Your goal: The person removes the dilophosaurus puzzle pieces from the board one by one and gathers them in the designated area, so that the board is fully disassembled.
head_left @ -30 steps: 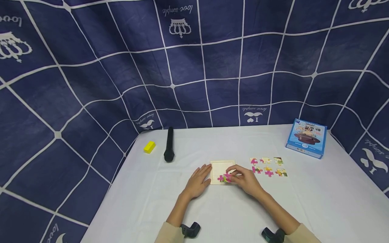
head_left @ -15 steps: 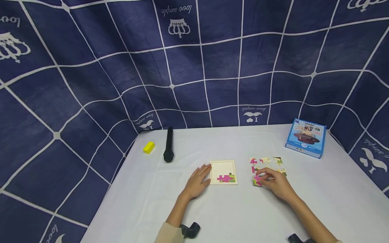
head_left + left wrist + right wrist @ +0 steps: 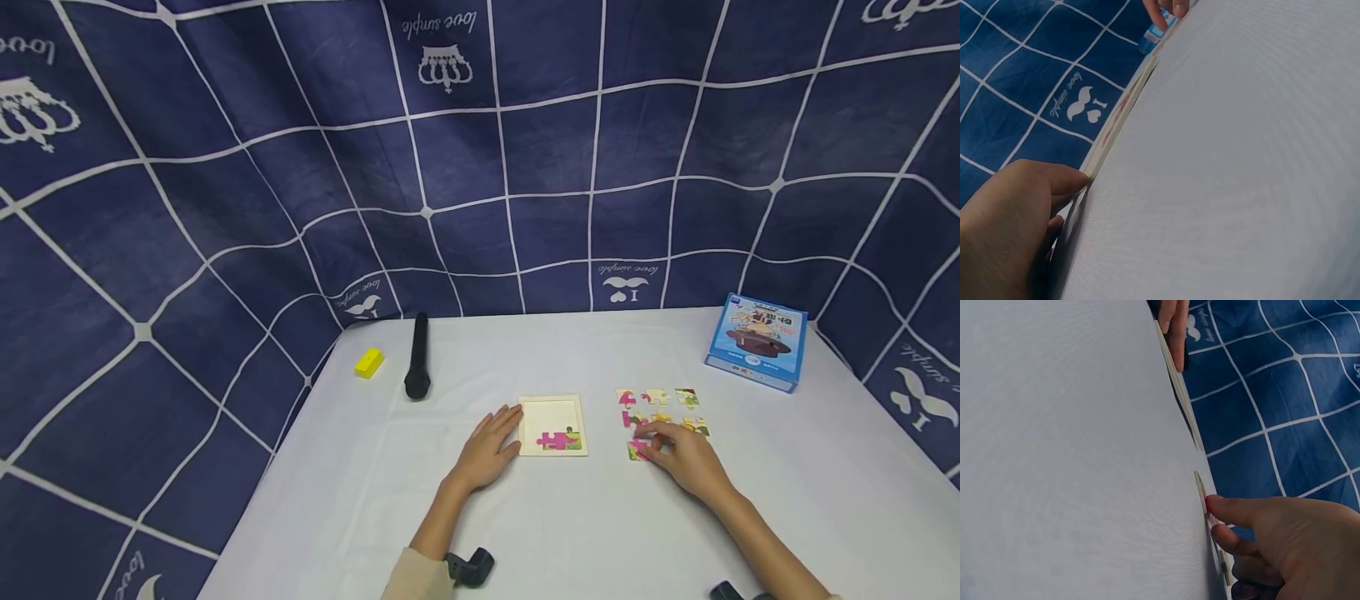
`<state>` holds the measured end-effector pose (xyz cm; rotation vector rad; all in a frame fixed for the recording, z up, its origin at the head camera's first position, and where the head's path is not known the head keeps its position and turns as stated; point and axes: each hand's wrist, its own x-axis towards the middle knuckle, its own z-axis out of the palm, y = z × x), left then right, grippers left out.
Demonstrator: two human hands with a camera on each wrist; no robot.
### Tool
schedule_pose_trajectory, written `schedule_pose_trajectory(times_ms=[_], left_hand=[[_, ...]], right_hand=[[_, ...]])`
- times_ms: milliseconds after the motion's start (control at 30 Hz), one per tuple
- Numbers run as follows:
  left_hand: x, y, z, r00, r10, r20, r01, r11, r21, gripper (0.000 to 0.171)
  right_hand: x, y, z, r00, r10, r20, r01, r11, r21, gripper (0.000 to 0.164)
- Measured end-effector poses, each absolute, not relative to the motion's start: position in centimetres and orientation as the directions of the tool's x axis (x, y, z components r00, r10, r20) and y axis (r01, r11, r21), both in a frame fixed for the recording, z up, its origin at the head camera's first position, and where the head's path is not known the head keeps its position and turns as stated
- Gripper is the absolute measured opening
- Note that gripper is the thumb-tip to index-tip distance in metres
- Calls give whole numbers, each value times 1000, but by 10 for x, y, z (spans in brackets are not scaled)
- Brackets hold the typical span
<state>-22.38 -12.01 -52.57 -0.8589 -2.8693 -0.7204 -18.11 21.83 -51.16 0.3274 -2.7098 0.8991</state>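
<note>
In the head view, a square wooden puzzle frame [image 3: 550, 397] lies on the white table, with joined pink and green puzzle pieces [image 3: 558, 440] in its lower right corner. My left hand [image 3: 482, 454] rests at the frame's left edge, fingers extended and touching it. My right hand [image 3: 686, 458] is right of the frame and pinches a pink-green puzzle piece [image 3: 636, 451] low on the tabletop. In the right wrist view the thumb and finger meet at this piece's edge [image 3: 1199, 486]. Behind that hand sit loose puzzle pieces [image 3: 656, 397] in rows, some partly hidden by its fingers.
A blue picture box [image 3: 757, 342] stands at the back right of the white table [image 3: 480, 358]. A black microphone [image 3: 417, 358] and a yellow block [image 3: 368, 363] lie at the back left. Dark blue gridded cloth [image 3: 540, 167] hangs behind and at the sides.
My right hand has moved right from the frame to the loose pieces, bringing the pink-green puzzle piece down to the table in front of them. My left hand has stayed put.
</note>
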Motion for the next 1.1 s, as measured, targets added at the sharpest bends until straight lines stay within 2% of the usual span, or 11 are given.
schedule_pose_trajectory(times_ms=[233,500,800,1100], left_hand=[[-224,-120,-524,-845,506,175,529,739,418,55],[-223,-119,-524,-852,492,178,518,740,430,55],[-224,-120,-525,-848,498,183,525,736,427,55],[-224,-120,-525,-848,498,181,523,736,430,55]], right_hand=[[-182,212,-515,-921,-111,374,-322,757,-569,25],[-188,177,-508,-901,-156,404,-400,658,-637,22],[-199,137,-514,-886,-224,405,-449,628,-635,28],[-209,123,-518,-893,-290,344,-448,640,-624,33]])
